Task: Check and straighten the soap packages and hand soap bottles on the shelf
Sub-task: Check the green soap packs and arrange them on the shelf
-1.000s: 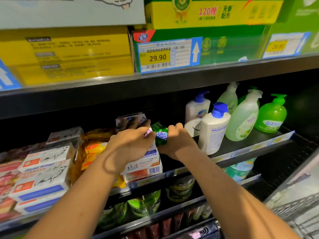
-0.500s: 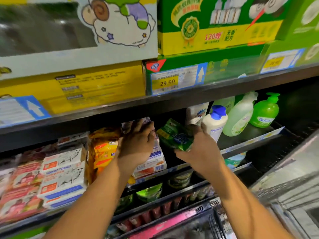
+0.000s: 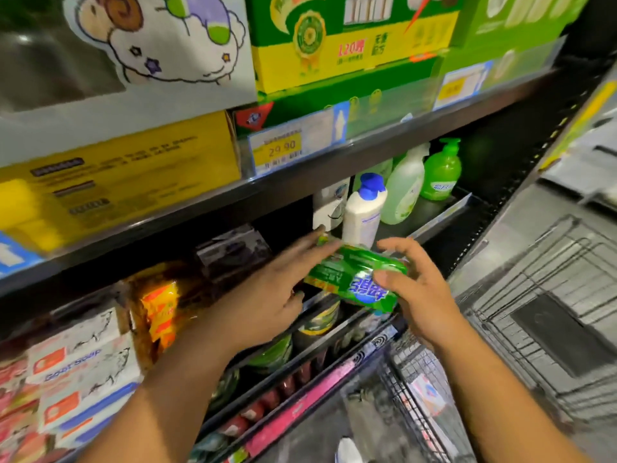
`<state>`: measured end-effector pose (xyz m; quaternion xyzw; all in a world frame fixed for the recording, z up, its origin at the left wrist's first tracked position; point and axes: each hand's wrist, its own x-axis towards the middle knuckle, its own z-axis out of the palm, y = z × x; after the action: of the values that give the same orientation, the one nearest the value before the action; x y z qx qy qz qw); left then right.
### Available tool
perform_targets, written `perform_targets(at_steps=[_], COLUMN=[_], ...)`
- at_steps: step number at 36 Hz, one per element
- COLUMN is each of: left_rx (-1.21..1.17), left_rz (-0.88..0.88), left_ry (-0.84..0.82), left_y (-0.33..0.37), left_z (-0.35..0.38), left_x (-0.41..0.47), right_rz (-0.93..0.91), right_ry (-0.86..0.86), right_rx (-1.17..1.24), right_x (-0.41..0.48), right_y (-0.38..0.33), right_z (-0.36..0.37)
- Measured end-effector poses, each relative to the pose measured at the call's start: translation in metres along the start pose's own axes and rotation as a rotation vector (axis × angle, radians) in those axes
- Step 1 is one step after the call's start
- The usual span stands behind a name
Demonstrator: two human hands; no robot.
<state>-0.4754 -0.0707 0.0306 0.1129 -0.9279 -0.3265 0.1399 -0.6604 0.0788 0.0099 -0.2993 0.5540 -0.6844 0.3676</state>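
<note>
— What's in front of you?
— Dark shop shelving point(image 3: 200, 218), with big cartons on the top board: a white carton point(image 3: 157, 45) with a cartoon sheep, a yellow carton point(image 3: 127, 182) and a green carton point(image 3: 350, 38). A wire trolley point(image 3: 547, 269) stands at my right.

— How are your arms?
— Both forearms reach up and forward from the bottom edge. My left grip point(image 3: 267, 295) is wide, fingers stretched nearly straight. My right grip point(image 3: 420, 289) is curled, thumb toward me.

— What do the boards hold?
— On the middle board, at the left, there are stacked white soap boxes point(image 3: 76, 372), then an orange-yellow bag point(image 3: 160, 305). At the right end the hand soap bottles stand upright. A blue-pump bottle point(image 3: 365, 208) is in front, with a second white bottle point(image 3: 329, 205) just behind it. Beside them are a pale green bottle point(image 3: 405, 192) and a bright green bottle point(image 3: 440, 175). The goods lower down are too blurred to name.

— And the soap?
— The green soap package point(image 3: 357, 279) is off the shelf, in my right grip. It is in the air before the board's edge, just below the blue-pump bottle, and tilted with its right end lower. My thumb lies across its printed face and my fingers wrap behind its right end. My left fingertips reach its upper left end; through the blur I cannot tell whether they press it.

— Anything smaller?
— A yellow price label point(image 3: 282, 150) reading 29.90 on the top rail.
</note>
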Motion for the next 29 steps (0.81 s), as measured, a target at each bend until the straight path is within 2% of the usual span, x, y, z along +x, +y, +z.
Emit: perform_targets(at_steps=[2,4,9,12,15,18,21,23,26,27,29], left_rx=[0.036,-0.010,-0.328,-0.553,-0.810,-0.892,-0.872,-0.898,-0.971,-0.947,-0.737], left_rz=[0.060,0.074,0.064,-0.064,-0.219,-0.301,-0.361,-0.397,-0.334,-0.278,-0.145], left_ry=[-0.015,0.006,0.200,0.272,0.299,0.345,0.378,0.342,0.164,0.111,0.014], left_y=[0.002,0.006,0.014,0.017,0.025,0.040,0.048,0.048,0.042,0.039,0.035], left_z=[0.003,0.009,0.031,0.044,0.056,0.062,0.064,0.061,0.058,0.057,0.052], left_x=[-0.002,-0.001,0.005,0.010,0.018,0.028,0.039,0.043,0.044,0.043,0.041], right_rz=[0.122,0.236,0.411,0.405,0.309,0.217,0.193,0.194,0.238,0.265,0.320], right_ry=[0.019,-0.032,-0.214,-0.201,-0.150,-0.082,-0.022,0.013,0.041,0.052,0.066], right_rx=[0.176,0.260,0.314,0.252,0.111,0.021,-0.045,-0.049,0.091,0.130,0.221], right_x=[-0.007,-0.014,-0.031,-0.035,-0.034,-0.029,-0.022,-0.018,-0.012,-0.010,-0.007], right_y=[-0.001,-0.005,-0.014,-0.017,-0.020,-0.023,-0.026,-0.029,-0.034,-0.037,-0.040], right_z=[-0.001,-0.003,-0.008,-0.014,-0.026,-0.039,-0.046,-0.048,-0.051,-0.052,-0.054])
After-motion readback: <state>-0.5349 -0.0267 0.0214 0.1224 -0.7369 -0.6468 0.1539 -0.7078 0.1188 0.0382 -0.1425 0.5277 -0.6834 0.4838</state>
